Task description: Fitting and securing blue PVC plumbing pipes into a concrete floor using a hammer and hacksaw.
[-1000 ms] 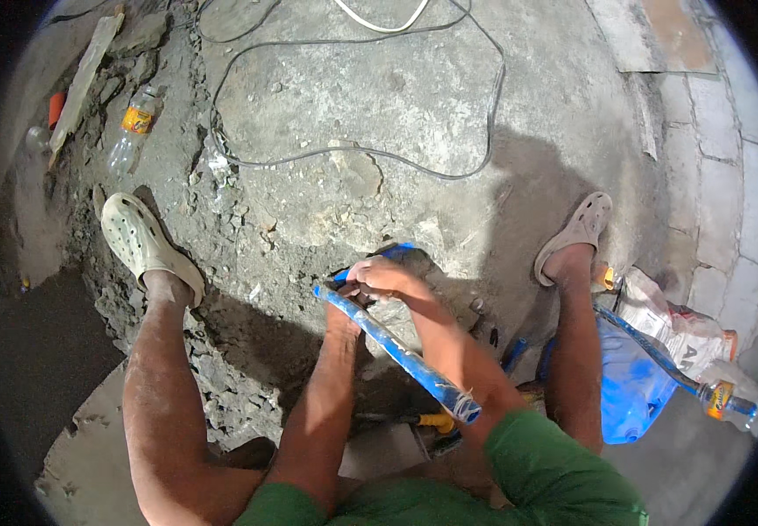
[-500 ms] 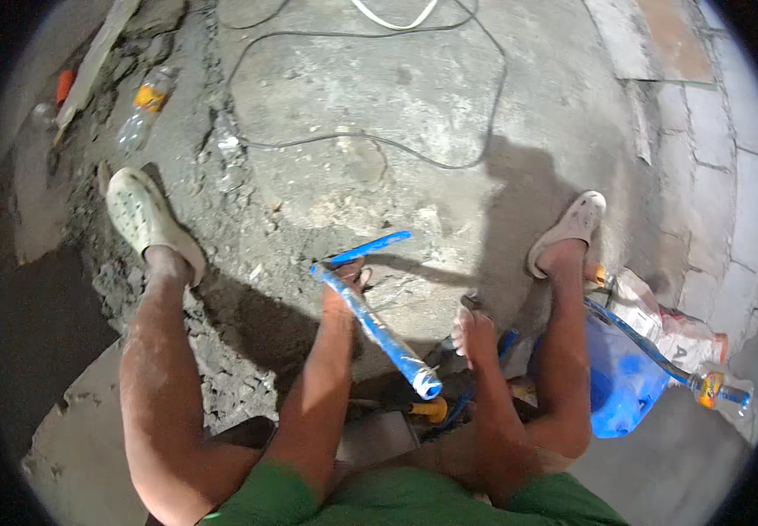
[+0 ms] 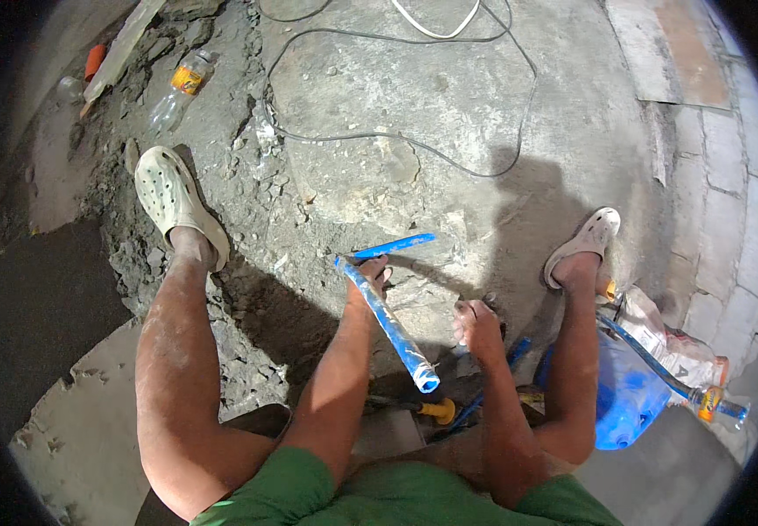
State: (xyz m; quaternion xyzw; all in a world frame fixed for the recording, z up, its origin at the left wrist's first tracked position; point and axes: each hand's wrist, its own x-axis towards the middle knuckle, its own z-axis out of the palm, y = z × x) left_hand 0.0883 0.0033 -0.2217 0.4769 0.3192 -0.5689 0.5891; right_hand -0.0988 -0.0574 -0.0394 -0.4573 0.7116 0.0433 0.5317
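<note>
My left hand [image 3: 373, 273] is closed around blue plastic pipe, held above the rough floor between my legs. One thick, dirt-smeared length of blue pipe [image 3: 388, 324] slants toward me, its open, ragged end nearest my body. A second, thinner-looking blue piece [image 3: 405, 245] sticks out to the right past my fingers. Whether the two pieces are joined is hidden. To the right of the pipe, apart from it, my right hand [image 3: 478, 331] is closed with fingers curled. What it holds, if anything, I cannot make out.
Broken rubble [image 3: 252, 377] lies along the left side. A black cable [image 3: 405, 138] loops ahead. A plastic bottle [image 3: 177, 92] lies far left. Beside my right leg are a blue container [image 3: 629, 394], a white sack [image 3: 672, 346] and a hose [image 3: 646, 355] with a bottle [image 3: 721, 404] at its end. A block wall [image 3: 721, 219] stands right.
The whole view has shifted, so the scene sits farther right. My right hand has moved a little left, closer to the pipe. My left hand keeps its hold on the pipe.
</note>
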